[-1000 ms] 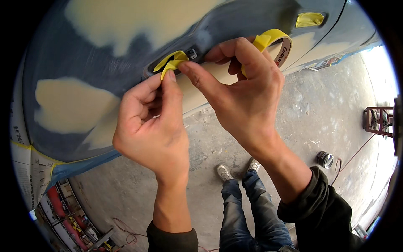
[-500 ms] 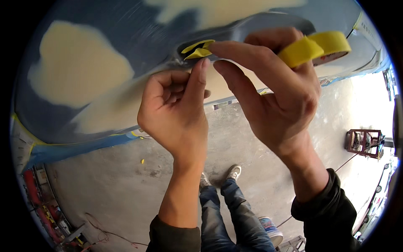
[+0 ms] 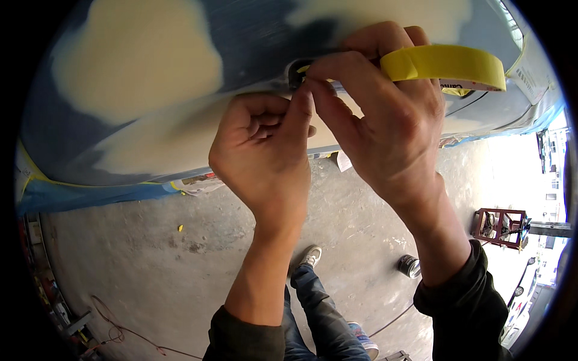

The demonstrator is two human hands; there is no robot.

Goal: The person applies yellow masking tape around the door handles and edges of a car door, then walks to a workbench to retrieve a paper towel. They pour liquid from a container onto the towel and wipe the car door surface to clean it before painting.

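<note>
A car body panel (image 3: 250, 45), dark grey with smooth cream filler patches (image 3: 138, 60), curves across the upper view. My right hand (image 3: 391, 120) has a roll of yellow masking tape (image 3: 466, 60) hooked on its back fingers, while its thumb and index finger pinch together over a small dark recess (image 3: 294, 75) in the panel. Bits of yellow tape show inside that recess, mostly covered by my fingers. My left hand (image 3: 265, 150) is closed, fingers curled and thumb raised, its thumb tip meeting the right fingertips. Whatever lies between the tips is hidden.
Blue masking film (image 3: 96, 195) edges the panel's lower side. On the concrete floor (image 3: 241, 253) stand a dark can (image 3: 409, 266), a reddish metal frame (image 3: 500, 227) and a bucket (image 3: 363, 337) beside my leg. A hose (image 3: 138, 333) lies at lower left.
My right thumb and index finger have come together, and my hands have drawn closer at the recess, covering most of its tape. The whole view has shifted, and the dark can now shows.
</note>
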